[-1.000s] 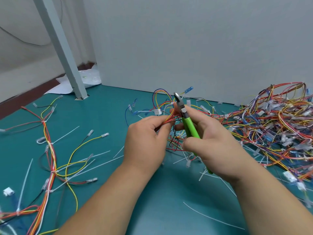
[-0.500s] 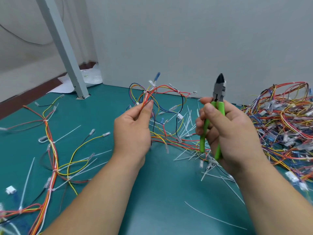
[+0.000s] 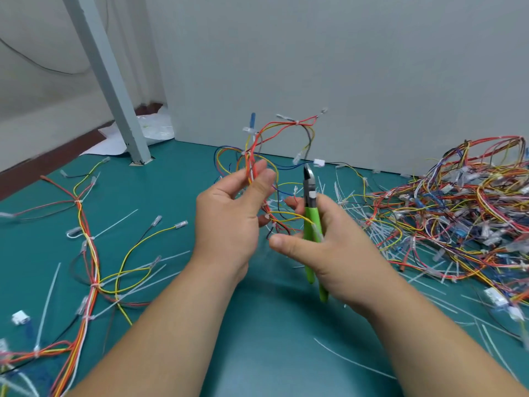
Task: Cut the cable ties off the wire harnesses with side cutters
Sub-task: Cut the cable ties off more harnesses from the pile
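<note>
The left hand (image 3: 229, 222) pinches the harness (image 3: 259, 141) between thumb and fingers, raised over the table (image 3: 257, 339). The right hand (image 3: 335, 253) grips the cutters (image 3: 311, 216). The cutters have moved back beside the wires, so another tie is probably next.

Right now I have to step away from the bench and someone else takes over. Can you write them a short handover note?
Left hand pinches the held harness between thumb and fingers, wires rising above it.
Right hand grips the green side cutters, nose up, beside the wires and not on a tie.
Done: loose cut ties lie on the teal mat.
Left: white ties show on the held harness. The harness at left shows white ties round its bundle. The tangled pile at right waits, too dense to count its ties.
</note>
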Demonstrator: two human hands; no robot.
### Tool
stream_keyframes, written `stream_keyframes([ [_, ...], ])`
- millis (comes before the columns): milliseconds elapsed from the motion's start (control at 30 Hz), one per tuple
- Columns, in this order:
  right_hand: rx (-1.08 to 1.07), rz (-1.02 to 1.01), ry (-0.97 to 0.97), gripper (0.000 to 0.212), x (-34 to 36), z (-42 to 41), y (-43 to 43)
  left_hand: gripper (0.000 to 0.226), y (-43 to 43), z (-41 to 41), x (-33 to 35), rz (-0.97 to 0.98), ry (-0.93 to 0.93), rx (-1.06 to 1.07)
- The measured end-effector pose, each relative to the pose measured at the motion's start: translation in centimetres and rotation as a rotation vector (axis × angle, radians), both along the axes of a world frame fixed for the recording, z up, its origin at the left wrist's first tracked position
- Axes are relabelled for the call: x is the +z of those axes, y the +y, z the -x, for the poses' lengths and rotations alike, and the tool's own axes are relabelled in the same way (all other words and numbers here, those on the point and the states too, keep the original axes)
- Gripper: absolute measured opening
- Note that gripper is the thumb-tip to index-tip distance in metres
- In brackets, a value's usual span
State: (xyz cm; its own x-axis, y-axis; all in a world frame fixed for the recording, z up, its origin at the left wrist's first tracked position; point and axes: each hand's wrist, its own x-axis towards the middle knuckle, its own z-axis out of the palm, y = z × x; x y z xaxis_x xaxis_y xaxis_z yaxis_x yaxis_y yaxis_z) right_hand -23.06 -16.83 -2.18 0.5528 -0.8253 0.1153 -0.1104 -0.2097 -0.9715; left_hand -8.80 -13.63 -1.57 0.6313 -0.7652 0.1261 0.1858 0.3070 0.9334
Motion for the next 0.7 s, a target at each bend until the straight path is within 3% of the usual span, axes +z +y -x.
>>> stream_keyframes([
  [133, -0.082, 0.004, -0.133, 0.04, -0.5, -0.4, 0.0, 0.019, 0.1, 0.6, 0.2, 0.056, -0.051, -0.114],
  [333, -0.152, 0.075, -0.253, 0.032, -0.1, -0.2, -0.9, 0.023, 0.4, 1.5, 0.2, 0.146, -0.102, -0.284],
  [533, -0.159, -0.036, -0.403, 0.019, 2.0, 0.3, -1.7, 0.012, 0.3, 0.8, -0.1, 0.169, -0.263, 0.172],
  [700, -0.14, -0.232, -0.543, 0.019, 5.5, -0.2, -3.1, 0.014, 0.5, 1.2, -0.7, 0.098, -0.541, 0.293],
])
